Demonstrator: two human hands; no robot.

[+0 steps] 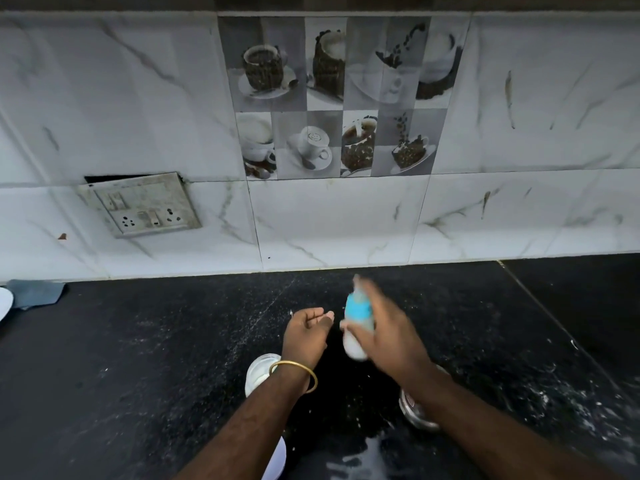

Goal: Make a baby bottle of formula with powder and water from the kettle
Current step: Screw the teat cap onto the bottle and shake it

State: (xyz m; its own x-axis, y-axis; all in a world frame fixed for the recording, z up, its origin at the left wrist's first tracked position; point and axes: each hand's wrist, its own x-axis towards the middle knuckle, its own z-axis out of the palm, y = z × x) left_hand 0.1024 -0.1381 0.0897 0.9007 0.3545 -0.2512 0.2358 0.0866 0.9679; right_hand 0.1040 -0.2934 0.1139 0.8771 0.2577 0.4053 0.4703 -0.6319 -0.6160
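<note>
- The baby bottle [358,323], blue collar on and milky inside, is gripped in the right hand [388,336] above the black counter [138,358], fingers wrapped round it, blurred as if being shaken
- The left hand [306,329] is held beside it, empty, fingers loosely curled
- A leak could be thrown out if the collar is loose
- An open white jar [258,374] and a steel vessel [417,410] sit just below the wrists and could be knocked
</note>
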